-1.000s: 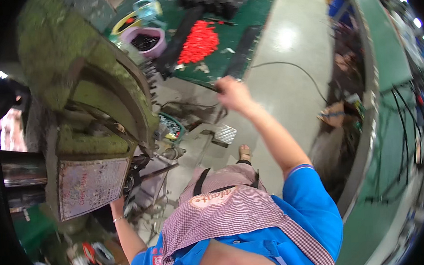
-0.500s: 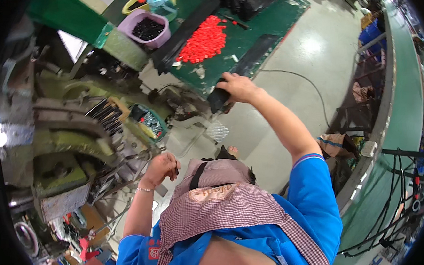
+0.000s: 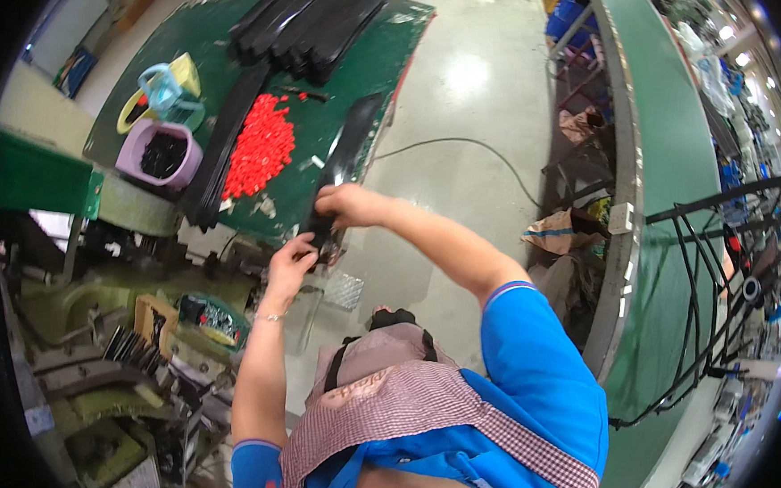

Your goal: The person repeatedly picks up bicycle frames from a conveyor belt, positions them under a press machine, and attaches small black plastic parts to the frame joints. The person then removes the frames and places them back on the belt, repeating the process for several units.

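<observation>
A long, dark strip (image 3: 349,148) with a glossy surface lies along the right edge of the green-topped table, its near end reaching past the table's corner. My right hand (image 3: 348,205) is closed over this near part, fingers curled round it from above. Just below, my left hand (image 3: 290,266) has its thumb and fingers at the strip's near end, pinched on it; the fingertips are partly hidden. Left of the strip on the table (image 3: 324,114) is a heap of small red pieces (image 3: 261,146).
More long black strips (image 3: 224,156) lie left of the red heap, with a stack of them (image 3: 314,20) at the back. A lilac tub (image 3: 191,162) holds black parts. Green machinery (image 3: 86,379) stands at my left, beside a bin of small metal parts (image 3: 209,322). A cable (image 3: 483,144) crosses the floor.
My left hand has risen from beside the apron to the strip's near end. My right hand stays on the strip. The view has turned, so the table appears further left.
</observation>
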The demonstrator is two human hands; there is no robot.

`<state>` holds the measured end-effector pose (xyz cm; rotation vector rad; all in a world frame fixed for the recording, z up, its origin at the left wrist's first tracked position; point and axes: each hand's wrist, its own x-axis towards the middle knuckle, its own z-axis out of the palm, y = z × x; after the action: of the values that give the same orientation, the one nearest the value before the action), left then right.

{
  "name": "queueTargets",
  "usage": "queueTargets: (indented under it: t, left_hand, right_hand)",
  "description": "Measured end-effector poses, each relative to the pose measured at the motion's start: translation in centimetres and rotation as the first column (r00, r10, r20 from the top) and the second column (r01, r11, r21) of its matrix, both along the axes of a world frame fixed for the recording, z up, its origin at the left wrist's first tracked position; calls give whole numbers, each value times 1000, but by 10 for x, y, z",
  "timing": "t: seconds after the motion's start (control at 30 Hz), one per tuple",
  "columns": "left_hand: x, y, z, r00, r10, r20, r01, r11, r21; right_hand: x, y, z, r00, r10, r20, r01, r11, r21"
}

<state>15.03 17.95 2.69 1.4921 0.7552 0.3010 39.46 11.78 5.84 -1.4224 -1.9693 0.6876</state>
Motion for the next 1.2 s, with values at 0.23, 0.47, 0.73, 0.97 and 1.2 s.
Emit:
queueTargets:
  t: [0.23, 0.47, 0.73, 0.97, 1.2]
  left_hand:
    - [2, -5, 2, 999, 26, -36, -23, 995, 95]
    - [-13, -39, 31, 991, 121, -66, -125, 990, -59]
    - [-161, -122, 70, 963, 261, 69, -232, 931, -283]
    - [-249, -149, 115, 614, 727, 307, -693, 683, -230]
    - [-265, -103, 148, 421, 819, 390, -732, 560, -388]
  right_hand:
    - [61, -52, 70, 801, -382, -461, 470, 878, 89]
    - [12, -105, 143, 816, -532, -225, 564, 818, 111]
    - [-130, -114, 68, 664, -419, -619, 293, 908, -300]
    - [-233, -123, 64, 897, -186, -402, 23, 926, -378]
    - [-272, -118, 95, 915, -69, -398, -46, 961, -272]
